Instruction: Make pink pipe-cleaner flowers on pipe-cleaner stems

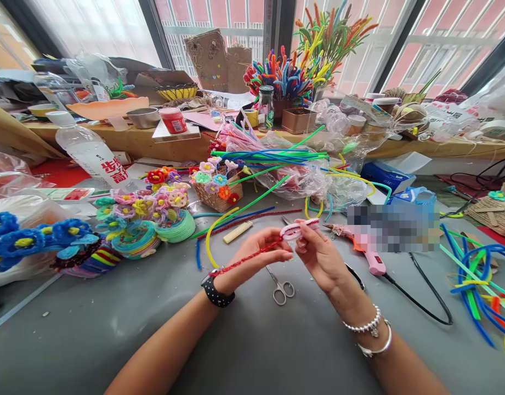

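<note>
Coil [291, 231] pinched above grey table [88, 334]

The pink-and-white ring is up in the air, beyond the scissors [279, 293]. The right hand [320, 255] pinches its edge between thumb and fingertips. The left hand [258, 247] is half curled at the other side, a red strand [248, 256] running along it; whether it grips firmly I cannot tell. The coil looks light, soft and springy, probably easily squashed; 2 opposite rim points suit a gentle hold.

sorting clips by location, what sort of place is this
Probably a craft workroom or handicraft corner: the grey table holds colourful fuzzy flowers in a small woven basket, a pink glue gun and a pair of scissors.
</note>
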A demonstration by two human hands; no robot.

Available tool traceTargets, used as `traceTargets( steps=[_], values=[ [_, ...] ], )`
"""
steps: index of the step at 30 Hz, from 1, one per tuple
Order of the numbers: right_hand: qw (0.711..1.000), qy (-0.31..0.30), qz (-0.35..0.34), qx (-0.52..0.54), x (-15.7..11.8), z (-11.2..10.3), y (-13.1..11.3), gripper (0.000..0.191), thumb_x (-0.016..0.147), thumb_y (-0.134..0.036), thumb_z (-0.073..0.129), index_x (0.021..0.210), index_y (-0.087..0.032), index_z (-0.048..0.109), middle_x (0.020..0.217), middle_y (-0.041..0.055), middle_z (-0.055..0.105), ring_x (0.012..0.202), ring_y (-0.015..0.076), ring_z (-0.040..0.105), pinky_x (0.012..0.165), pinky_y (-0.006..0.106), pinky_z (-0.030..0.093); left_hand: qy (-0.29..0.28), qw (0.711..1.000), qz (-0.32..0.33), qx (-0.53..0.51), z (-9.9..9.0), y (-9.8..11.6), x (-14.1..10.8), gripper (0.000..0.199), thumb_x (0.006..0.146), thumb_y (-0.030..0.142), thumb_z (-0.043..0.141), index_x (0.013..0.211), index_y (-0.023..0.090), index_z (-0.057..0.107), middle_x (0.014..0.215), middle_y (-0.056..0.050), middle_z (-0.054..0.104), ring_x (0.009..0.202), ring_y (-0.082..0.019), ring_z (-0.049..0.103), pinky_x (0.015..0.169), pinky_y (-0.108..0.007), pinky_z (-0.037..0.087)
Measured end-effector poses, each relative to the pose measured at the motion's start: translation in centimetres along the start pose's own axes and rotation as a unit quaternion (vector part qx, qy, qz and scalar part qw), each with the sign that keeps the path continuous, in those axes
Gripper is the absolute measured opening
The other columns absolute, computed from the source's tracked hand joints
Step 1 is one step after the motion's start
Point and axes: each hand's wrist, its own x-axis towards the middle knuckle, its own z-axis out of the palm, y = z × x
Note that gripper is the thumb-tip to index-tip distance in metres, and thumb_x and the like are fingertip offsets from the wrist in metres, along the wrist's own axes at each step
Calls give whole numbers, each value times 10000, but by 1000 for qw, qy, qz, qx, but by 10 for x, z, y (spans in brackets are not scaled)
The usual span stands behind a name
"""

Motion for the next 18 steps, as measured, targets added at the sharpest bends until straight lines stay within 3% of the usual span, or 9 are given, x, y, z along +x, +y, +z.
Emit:
traceTargets(
  steps=[5,9,13,18],
  values=[
    [999,-40,30,-4,-8,8,14,190,606,-287,690,774,-207,656,686,-23,599,555,65,473,516,194,376,96,993,66,30,6,-6,1,189,696,283,602,774,132,521,647,25,516,553,-68,462,547,-206,383],
    [990,-92,26,-100,-10,6,5,237,647,-275,664,873,-223,618,812,-11,608,640,76,507,576,191,404,119,990,66,40,-4,-6,1,184,721,304,567,707,128,514,617,19,495,545,-70,443,532,-207,368],
    [957,-96,-67,-267,-7,-2,-6,454,674,-334,633,1097,-243,495,1053,46,558,919,159,518,743,267,436,66,994,25,88,-13,2,0,204,697,317,577,660,124,524,573,25,476,524,-71,436,511,-204,356],
    [869,-81,-234,-428,-7,-4,-9,590,675,-355,630,1215,-280,402,1198,66,445,1030,209,463,811,341,430,-33,991,-50,118,-13,9,-2,200,659,317,602,655,128,536,536,39,468,489,-59,415,455,-180,318]
  ],
)
